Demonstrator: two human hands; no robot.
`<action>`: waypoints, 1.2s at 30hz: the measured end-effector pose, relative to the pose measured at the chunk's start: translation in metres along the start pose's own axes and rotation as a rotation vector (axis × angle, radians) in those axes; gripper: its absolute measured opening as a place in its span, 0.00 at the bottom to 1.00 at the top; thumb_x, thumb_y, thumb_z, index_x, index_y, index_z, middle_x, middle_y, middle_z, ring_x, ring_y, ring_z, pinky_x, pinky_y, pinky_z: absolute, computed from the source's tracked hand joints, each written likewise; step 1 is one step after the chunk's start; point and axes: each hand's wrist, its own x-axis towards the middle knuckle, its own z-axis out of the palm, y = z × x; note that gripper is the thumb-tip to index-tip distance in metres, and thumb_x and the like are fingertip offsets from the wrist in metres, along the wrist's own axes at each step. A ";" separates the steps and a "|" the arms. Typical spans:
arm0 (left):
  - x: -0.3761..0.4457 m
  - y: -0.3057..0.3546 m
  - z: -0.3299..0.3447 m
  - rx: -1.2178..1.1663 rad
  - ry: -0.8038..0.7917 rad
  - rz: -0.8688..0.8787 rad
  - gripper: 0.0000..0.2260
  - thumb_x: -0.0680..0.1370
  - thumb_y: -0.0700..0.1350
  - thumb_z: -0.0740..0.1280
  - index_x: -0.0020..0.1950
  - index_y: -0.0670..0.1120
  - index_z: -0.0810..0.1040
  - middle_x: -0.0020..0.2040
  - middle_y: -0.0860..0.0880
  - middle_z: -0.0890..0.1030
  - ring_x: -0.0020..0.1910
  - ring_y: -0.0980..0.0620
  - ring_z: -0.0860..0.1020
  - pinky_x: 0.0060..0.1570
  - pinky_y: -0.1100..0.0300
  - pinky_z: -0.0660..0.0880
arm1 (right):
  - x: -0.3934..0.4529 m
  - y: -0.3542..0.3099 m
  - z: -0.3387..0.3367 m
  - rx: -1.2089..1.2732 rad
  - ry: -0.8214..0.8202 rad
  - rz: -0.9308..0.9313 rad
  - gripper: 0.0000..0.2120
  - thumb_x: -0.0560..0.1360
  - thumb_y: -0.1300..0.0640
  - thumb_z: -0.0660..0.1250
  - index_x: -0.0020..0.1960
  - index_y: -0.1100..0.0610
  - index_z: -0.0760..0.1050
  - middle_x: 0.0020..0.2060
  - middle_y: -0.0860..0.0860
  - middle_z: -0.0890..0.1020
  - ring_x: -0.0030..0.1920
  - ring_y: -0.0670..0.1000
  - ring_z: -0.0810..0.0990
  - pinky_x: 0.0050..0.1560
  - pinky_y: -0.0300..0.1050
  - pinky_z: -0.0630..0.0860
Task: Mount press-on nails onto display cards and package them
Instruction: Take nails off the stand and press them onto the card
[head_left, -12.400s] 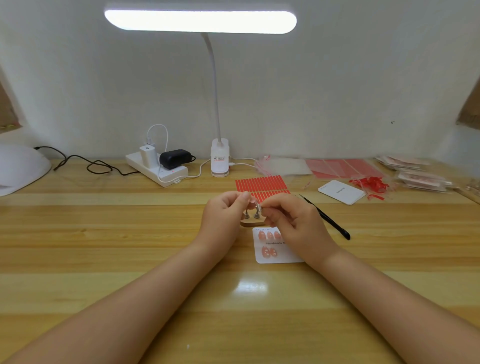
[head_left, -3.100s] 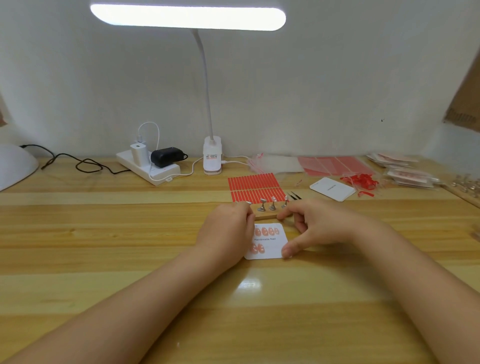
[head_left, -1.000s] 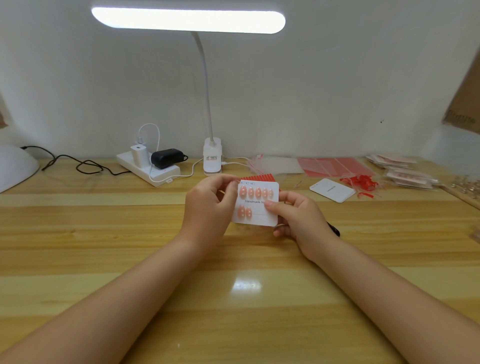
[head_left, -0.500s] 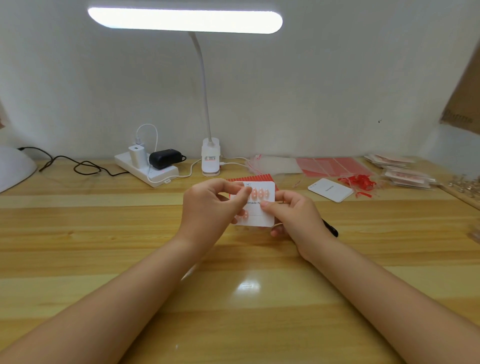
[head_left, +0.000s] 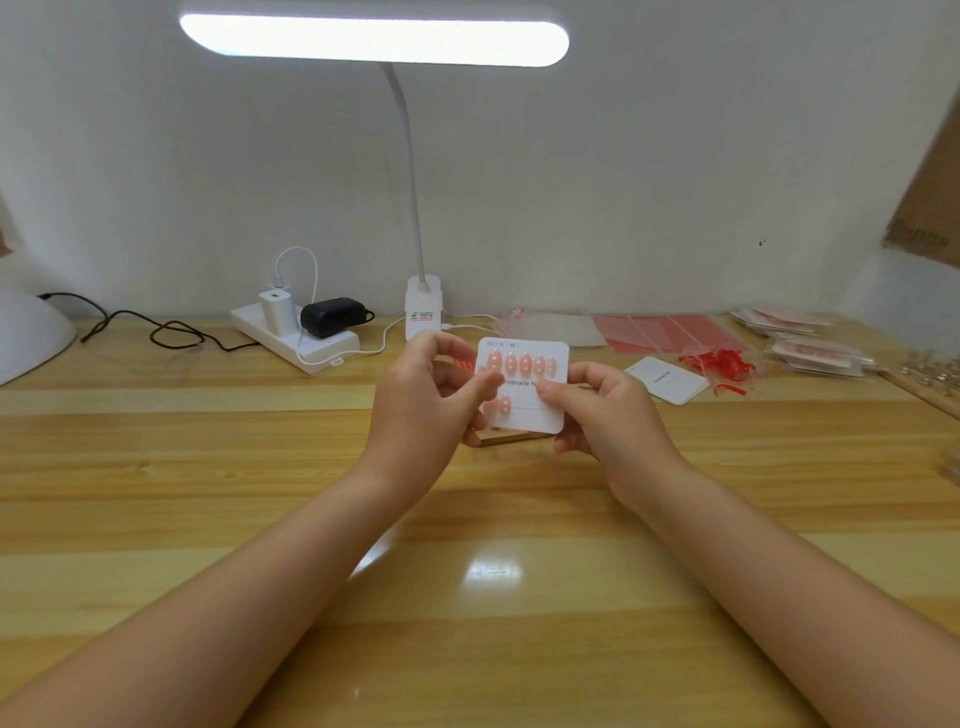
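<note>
Gripping display card (head_left: 535, 410) edges, left hand (head_left: 421, 400), right hand (head_left: 602, 410), above table (head_left: 208, 467)

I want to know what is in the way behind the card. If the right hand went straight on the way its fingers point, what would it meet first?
The right hand points left, so it would probably meet the display card it already pinches, then the left hand at the card's other edge. Depth is hard to judge in this one view.

Your white display card (head_left: 535, 410) is held up off the table, facing you, roughly upright. Five pink press-on nails (head_left: 524, 364) sit in a row along its top, a couple more lower left, with printed text between the rows.
</note>
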 end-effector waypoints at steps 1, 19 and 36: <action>0.000 0.000 0.000 0.006 -0.011 0.012 0.08 0.74 0.39 0.71 0.45 0.49 0.74 0.33 0.45 0.81 0.26 0.55 0.77 0.23 0.64 0.73 | 0.000 -0.001 -0.001 0.008 0.003 -0.002 0.03 0.75 0.62 0.69 0.47 0.57 0.79 0.39 0.53 0.84 0.31 0.46 0.81 0.26 0.38 0.74; -0.003 0.009 -0.002 0.196 0.011 0.345 0.09 0.74 0.41 0.70 0.53 0.49 0.79 0.38 0.56 0.80 0.33 0.59 0.77 0.35 0.71 0.73 | -0.003 -0.022 -0.001 0.051 -0.013 -0.045 0.03 0.75 0.60 0.69 0.48 0.59 0.78 0.37 0.53 0.83 0.32 0.48 0.80 0.26 0.38 0.73; -0.002 0.009 -0.003 0.383 0.077 0.511 0.13 0.70 0.51 0.71 0.52 0.50 0.83 0.40 0.50 0.71 0.40 0.50 0.71 0.36 0.51 0.73 | -0.011 -0.031 0.004 0.076 -0.050 -0.102 0.04 0.75 0.62 0.68 0.49 0.62 0.79 0.37 0.56 0.82 0.32 0.49 0.79 0.25 0.37 0.72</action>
